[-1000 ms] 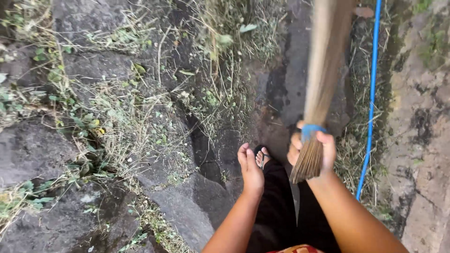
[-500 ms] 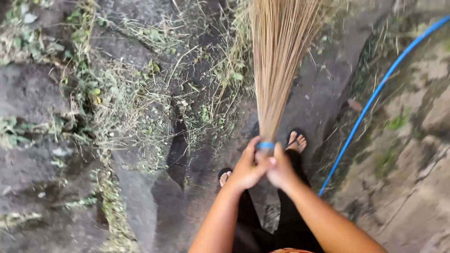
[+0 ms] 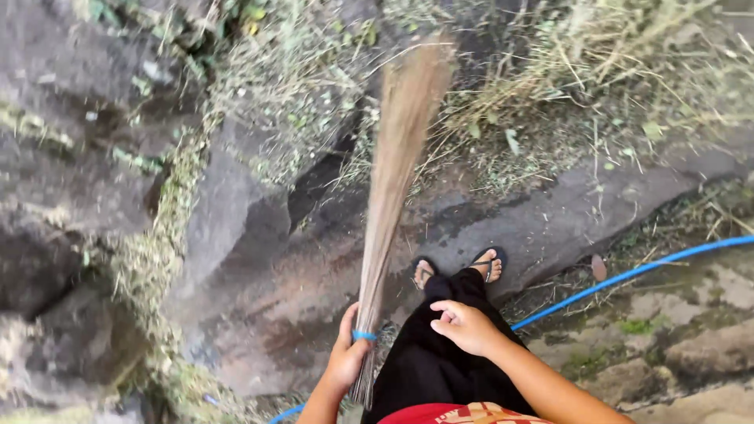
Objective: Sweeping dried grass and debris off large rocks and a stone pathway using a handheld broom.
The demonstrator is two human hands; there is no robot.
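My left hand is wrapped tight around the stick broom, gripping it right at the blue band that ties the bundle, with the short cut ends poking out below my fist. My right hand holds nothing, fingers loosely curled, hovering just above my black trousers and apart from the broom. Past my hands, both feet are in dark flip-flops, planted on a damp, dark rock slab. The broom runs up and away from my left hand, bristles blurred, their tips fanning out over the dry grass and the crack between the rocks. To my right, a blue hose lies across the mossy stone, passing behind my legs. Off to the left, big grey boulders rise with clumps of cut grass and small green weeds strewn along their edges.
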